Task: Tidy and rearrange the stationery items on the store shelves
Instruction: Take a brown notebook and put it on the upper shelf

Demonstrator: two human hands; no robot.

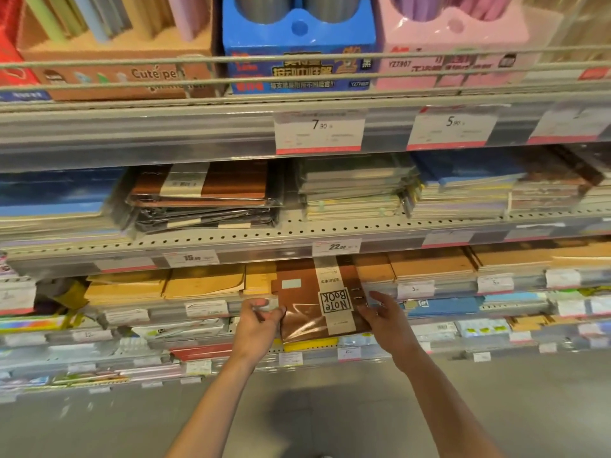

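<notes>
A brown notebook (304, 302) in clear wrap, with a cream band reading "NOTE BOOK", lies partly pulled out of the third shelf, its near end sticking out over the shelf edge. My left hand (259, 325) grips its left near corner. My right hand (386, 317) holds its right edge beside the ring binding. A stack of matching brown and black wrapped notebooks (205, 196) lies on the shelf above, to the left.
Yellow and orange kraft envelopes or pads (165, 282) flank the notebook on its shelf. Stacked pale notebooks (350, 190) and blue ones (463, 183) fill the shelf above. Pen boxes (297, 44) sit behind a wire rail on top. Grey floor (330, 408) lies below.
</notes>
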